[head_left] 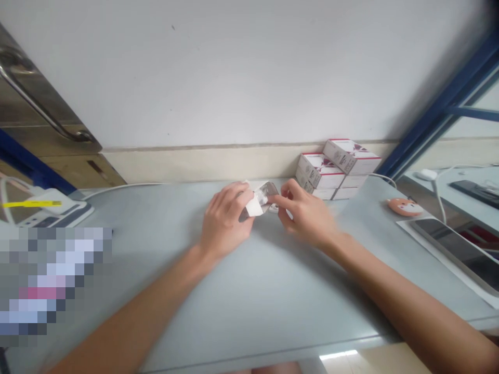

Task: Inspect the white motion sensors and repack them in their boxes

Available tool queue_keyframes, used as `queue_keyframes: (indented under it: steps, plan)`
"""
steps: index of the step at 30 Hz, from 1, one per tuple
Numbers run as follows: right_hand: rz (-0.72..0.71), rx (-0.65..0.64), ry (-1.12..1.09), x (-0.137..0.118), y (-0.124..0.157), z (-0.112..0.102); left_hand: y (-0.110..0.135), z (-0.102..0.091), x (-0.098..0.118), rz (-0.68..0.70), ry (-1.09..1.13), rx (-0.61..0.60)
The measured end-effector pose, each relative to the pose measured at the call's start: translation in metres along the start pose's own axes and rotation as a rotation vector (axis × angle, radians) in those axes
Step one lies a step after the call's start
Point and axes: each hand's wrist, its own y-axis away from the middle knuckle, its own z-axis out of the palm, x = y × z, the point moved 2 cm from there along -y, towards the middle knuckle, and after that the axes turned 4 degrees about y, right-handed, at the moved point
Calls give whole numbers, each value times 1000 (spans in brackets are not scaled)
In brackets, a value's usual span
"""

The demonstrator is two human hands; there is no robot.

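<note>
My left hand [228, 215] is closed around a small white cardboard box [255, 206], holding it just above the table. The box's open end faces right, and its greyish inside shows, with something pale and clear-looking in it that I cannot make out. At that opening is my right hand [306, 213], its index finger stretched into the box mouth and the thumb lower and apart. A small white round item [273, 208] shows partly below that finger; the rest of it is hidden.
Several white boxes with purple and red print [322, 171] are stacked against the wall. An orange animal-shaped item [404, 206] and a dark phone-like slab [448, 244] lie right. A white power strip [74, 214] sits left. The table [234, 311] ends near my body.
</note>
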Motion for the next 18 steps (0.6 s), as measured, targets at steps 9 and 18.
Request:
queue_keyframes:
  steps: [9,18]
  plan:
    - [66,112,46,7,-2,-3,-1,-1,1,-71,20,5]
    - [102,3,-108,7,0,5,-2,-1,2,-59,24,18]
